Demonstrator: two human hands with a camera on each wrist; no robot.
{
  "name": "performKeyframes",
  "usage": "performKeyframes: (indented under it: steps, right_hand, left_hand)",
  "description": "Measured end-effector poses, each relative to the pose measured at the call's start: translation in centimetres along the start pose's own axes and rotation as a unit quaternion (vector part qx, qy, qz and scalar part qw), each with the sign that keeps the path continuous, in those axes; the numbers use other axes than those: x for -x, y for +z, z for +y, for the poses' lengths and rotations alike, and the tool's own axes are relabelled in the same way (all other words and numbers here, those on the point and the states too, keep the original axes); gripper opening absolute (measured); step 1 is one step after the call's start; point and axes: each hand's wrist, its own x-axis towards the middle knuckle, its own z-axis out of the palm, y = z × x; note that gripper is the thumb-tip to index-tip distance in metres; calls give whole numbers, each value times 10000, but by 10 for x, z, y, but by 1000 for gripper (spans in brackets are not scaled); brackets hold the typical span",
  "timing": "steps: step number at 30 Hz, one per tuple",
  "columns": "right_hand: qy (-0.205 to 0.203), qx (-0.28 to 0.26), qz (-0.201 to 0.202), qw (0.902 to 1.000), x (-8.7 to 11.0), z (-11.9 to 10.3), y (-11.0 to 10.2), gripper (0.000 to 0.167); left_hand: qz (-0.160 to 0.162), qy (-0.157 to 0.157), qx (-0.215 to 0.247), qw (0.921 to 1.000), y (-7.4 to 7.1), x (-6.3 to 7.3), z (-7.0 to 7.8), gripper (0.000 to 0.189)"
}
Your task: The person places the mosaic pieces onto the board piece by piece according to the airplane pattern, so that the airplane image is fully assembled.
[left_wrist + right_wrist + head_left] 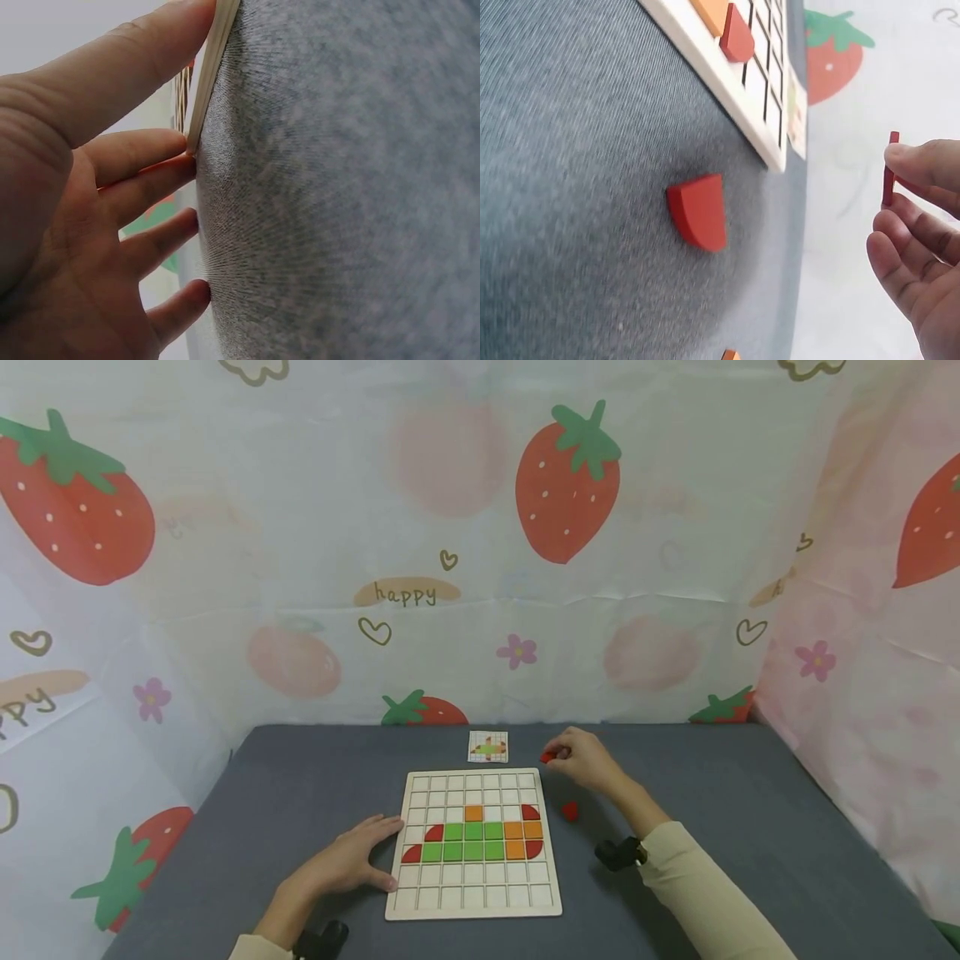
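A white square grid board (474, 900) lies on the table, bearing green and orange squares and several red rounded-corner pieces in its middle rows. My left hand (351, 857) rests against the board's left edge, thumb and fingertips touching its side, fingers fairly straight. Beyond the board's far right corner, my right hand (583, 762) pinches a red piece (889, 169) between thumb and fingers, seen edge-on in the right wrist view. Below that hand, another red piece (571, 811) with one rounded corner lies loose on the table, right of the board.
A small pattern card (487, 747) lies behind the board, showing a coloured grid. The grey table (315, 777) meets a strawberry-print cloth (480, 643) at the back. A bit of an orange piece (731, 355) shows at the bottom of the right wrist view.
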Motion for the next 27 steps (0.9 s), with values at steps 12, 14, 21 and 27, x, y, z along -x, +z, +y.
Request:
performKeyframes:
  steps: [12, 14, 21, 27]
  right_hand:
    - [60, -136, -205, 9997, -7, -15, 9, 18]
    - [68, -135, -251, 9996, -8, -17, 11, 18]
    - [-80, -169, -320, 9993, -12, -23, 20, 20]
    - [-26, -194, -436, 9989, -15, -27, 27, 21]
  left_hand:
    - [38, -2, 26, 10000, 2, -1, -3, 92]
    - [47, -4, 22, 10000, 1, -1, -2, 92]
    - [20, -20, 4, 10000, 1, -1, -1, 92]
    - [21, -69, 21, 10000, 1, 1, 0, 91]
